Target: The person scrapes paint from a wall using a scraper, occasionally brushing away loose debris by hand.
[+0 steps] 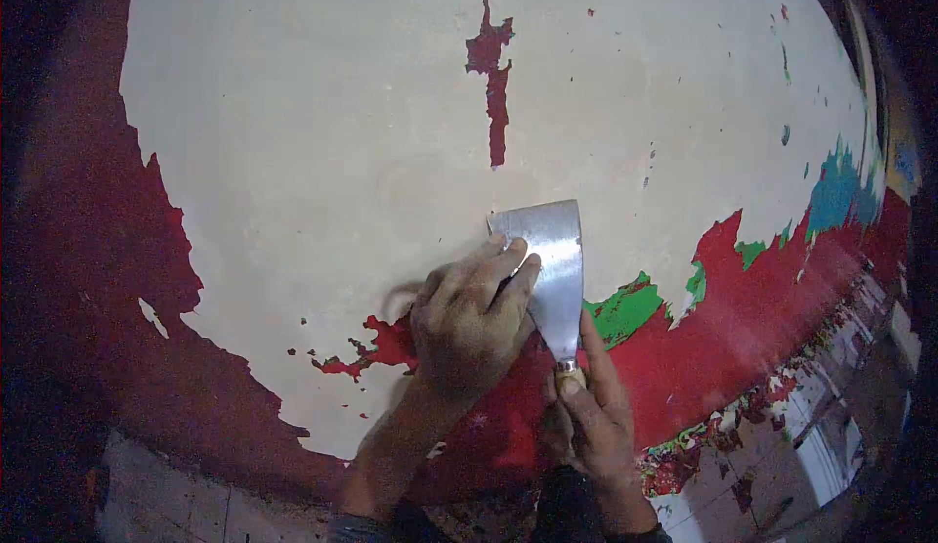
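Note:
A scraper with a wide metal blade (557, 269) and a short wooden handle (569, 379) lies over the surface, its broad edge pointing away from me. My right hand (598, 421) is closed around the handle, near the metal collar. From the left, my left hand (469, 318) has its bent fingers against the blade's left side; its thumb is hidden. Beneath both is a large curved panel with a bare cream area (322, 142). Ragged red paint (684, 377) borders that area on the near side, with a green patch (625, 310) just right of the blade.
A narrow red strip (496, 113) runs down the upper middle of the cream area. Blue-green paint (835, 191) shows at the right, and darker red (88, 250) at the left. Paint flakes (674, 465) litter the tiled floor (718, 504) below the panel's near right edge.

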A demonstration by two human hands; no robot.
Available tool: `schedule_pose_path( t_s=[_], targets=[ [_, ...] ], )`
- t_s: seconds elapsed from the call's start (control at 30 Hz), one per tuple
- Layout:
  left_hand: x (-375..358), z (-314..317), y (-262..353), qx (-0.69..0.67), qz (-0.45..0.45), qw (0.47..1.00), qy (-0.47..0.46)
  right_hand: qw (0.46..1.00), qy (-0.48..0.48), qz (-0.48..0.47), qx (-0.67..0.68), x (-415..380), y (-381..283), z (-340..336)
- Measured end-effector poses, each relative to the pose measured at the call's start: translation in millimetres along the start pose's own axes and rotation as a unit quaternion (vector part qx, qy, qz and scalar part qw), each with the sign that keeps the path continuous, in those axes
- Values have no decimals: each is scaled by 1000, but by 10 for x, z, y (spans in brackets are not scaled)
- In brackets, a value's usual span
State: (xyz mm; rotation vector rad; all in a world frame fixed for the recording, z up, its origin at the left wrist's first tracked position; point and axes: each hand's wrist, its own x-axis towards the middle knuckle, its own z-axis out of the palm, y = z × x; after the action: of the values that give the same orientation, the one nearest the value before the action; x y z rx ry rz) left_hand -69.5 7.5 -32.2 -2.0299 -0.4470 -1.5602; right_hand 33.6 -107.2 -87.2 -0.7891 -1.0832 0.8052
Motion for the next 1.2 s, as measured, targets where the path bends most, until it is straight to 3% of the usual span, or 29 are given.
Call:
schedule_pose_path(
  t_s=[0.23, 0.4, 0.67, 0.77, 0.87, 1.2],
  targets=[
    [68, 3, -96, -16, 12, 1000, 16, 999, -3, -31, -44, 43, 42, 11],
    [39, -15, -100, -6, 14, 1000, -12, 999, -16, 20, 21, -2, -8, 43],
    [137, 68, -162, -9, 28, 999, 17, 1000, 11, -20, 14, 123, -98, 140],
    [352, -40, -161, -28, 19, 999, 10, 999, -30, -3, 43, 213, -304, 174],
    [338, -34, -166, -21, 28, 999, 14, 998, 43, -11, 44, 66, -157, 218],
    [497, -45, -240, -16, 39, 998, 36, 999, 6, -13, 38, 169, -288, 240]
  ],
)
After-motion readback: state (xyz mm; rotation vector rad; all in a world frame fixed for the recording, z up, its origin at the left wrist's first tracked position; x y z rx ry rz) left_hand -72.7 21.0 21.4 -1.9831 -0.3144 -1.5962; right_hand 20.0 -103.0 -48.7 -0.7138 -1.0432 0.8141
